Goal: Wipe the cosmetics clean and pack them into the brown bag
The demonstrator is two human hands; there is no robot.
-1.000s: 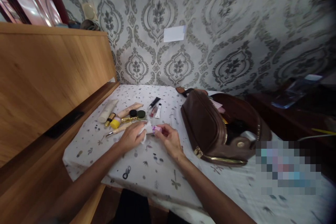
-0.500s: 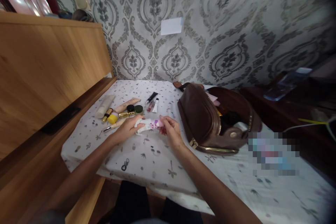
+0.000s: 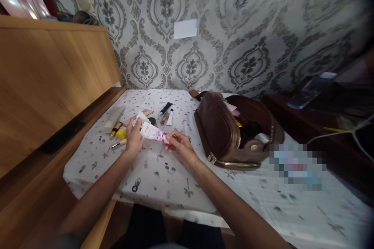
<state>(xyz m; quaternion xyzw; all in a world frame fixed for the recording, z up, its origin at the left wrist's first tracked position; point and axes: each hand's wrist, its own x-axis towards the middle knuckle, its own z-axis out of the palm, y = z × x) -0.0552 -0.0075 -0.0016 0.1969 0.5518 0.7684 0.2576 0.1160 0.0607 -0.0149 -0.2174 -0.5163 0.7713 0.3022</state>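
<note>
A white tube with a pink and purple printed end (image 3: pixel 153 131) is held over the cloth by my right hand (image 3: pixel 182 147), whose fingers pinch the printed end. My left hand (image 3: pixel 134 136) is closed on a crumpled white tissue (image 3: pixel 142 118) beside the tube's other end. Whether the left fingers also touch the tube is unclear. Behind and left of that hand lie a yellow-capped item (image 3: pixel 121 134), a gold and black tube (image 3: pixel 116 129), a beige tube (image 3: pixel 113 120) and a thin brush-like stick (image 3: pixel 119 144). A dark round lid (image 3: pixel 151 121) is partly hidden by the tissue.
A brown leather bag (image 3: pixel 219 128) stands unzipped on the right with items inside. Small tubes, one black (image 3: pixel 166 108) and one white (image 3: pixel 170 117), lie near the middle. A wooden panel (image 3: pixel 55 62) bounds the left; a patterned wall (image 3: pixel 166 54) rises behind.
My left hand has moved left and up with the white tissue, away from the tube's middle. More of the tube's printed face shows, and its left end now tilts upward. The view has shifted slightly.
</note>
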